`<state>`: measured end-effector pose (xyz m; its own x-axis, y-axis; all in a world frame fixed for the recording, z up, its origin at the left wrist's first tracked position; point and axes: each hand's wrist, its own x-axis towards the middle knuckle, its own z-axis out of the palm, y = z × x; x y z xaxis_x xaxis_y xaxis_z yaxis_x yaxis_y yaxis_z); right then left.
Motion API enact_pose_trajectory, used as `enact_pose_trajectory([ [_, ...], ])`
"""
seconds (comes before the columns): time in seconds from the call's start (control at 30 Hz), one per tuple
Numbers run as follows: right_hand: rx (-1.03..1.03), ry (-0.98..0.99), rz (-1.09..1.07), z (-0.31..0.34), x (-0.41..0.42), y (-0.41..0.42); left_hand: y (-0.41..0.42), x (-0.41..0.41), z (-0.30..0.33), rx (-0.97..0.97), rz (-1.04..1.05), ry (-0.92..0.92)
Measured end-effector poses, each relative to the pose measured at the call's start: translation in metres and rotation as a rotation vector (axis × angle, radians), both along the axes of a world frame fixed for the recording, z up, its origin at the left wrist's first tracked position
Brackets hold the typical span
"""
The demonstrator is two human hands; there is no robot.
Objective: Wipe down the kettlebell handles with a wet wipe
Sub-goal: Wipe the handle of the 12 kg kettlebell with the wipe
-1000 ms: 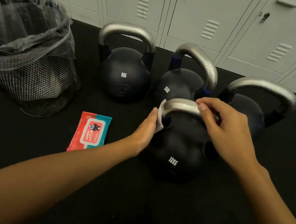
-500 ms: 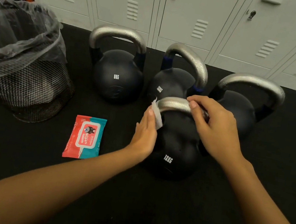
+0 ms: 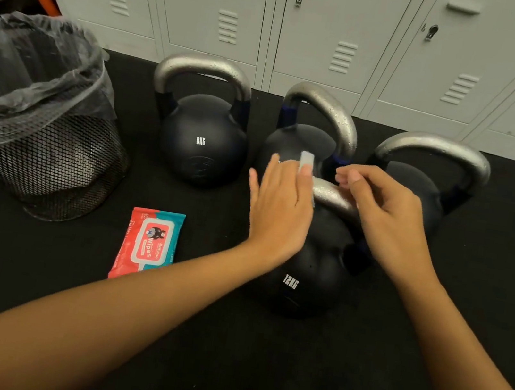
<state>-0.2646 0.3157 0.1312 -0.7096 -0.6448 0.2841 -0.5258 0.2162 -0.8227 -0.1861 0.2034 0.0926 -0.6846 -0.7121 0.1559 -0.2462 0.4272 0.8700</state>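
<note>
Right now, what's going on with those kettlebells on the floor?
A person is wiping the handle of the nearest 12KG kettlebell. The left hand, fingers straight, presses a wet wipe against the left end of that handle, while the right hand curls over its right side. Three more kettlebells stand behind by the lockers. A wipes pack lies on the floor beside a mesh bin.

Two bare forearms reach in from the bottom edge, with no sleeve, watch, band or glove showing on either one. The left hand [image 3: 278, 211] and the right hand [image 3: 387, 220] are also uncovered, no rings visible on the fingers. The fingernails look short and unpainted where they show.
</note>
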Motion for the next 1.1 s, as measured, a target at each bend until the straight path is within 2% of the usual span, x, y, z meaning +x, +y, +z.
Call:
enact_pose_trajectory([
  [0.1,-0.162,-0.177,-0.05,0.004,-0.007,0.0,-0.006,-0.013,0.014,-0.293,-0.082,-0.078],
  [0.2,-0.289,-0.303,-0.11,0.006,-0.009,0.0,0.003,-0.017,0.026,-0.471,-0.144,-0.132],
  [0.3,-0.282,-0.267,-0.15,0.008,-0.001,0.001,0.01,-0.017,0.031,-0.418,-0.217,-0.048],
  [0.43,-0.196,-0.031,-0.13,0.008,0.009,-0.001,0.001,-0.012,0.035,-0.204,-0.307,0.123],
  [0.53,-0.008,0.187,-0.037,0.007,0.011,-0.007,-0.013,0.001,0.028,-0.105,-0.25,0.203],
  [0.67,0.355,0.468,0.05,0.002,0.008,-0.019,-0.035,0.025,0.005,-0.083,-0.138,0.081],
  [0.8,0.479,0.673,-0.011,0.002,0.012,-0.039,-0.048,0.04,-0.013,-0.013,-0.082,-0.04],
  [0.9,0.678,0.8,0.034,0.007,0.021,-0.06,-0.05,0.048,-0.019,0.038,-0.115,-0.064],
  [0.97,0.815,0.784,0.1,0.015,0.025,-0.073,-0.05,0.052,-0.02,0.07,-0.135,-0.064],
  [1.1,0.945,0.383,0.164,0.031,0.008,-0.069,-0.049,0.054,-0.019,0.088,-0.175,-0.086],
])
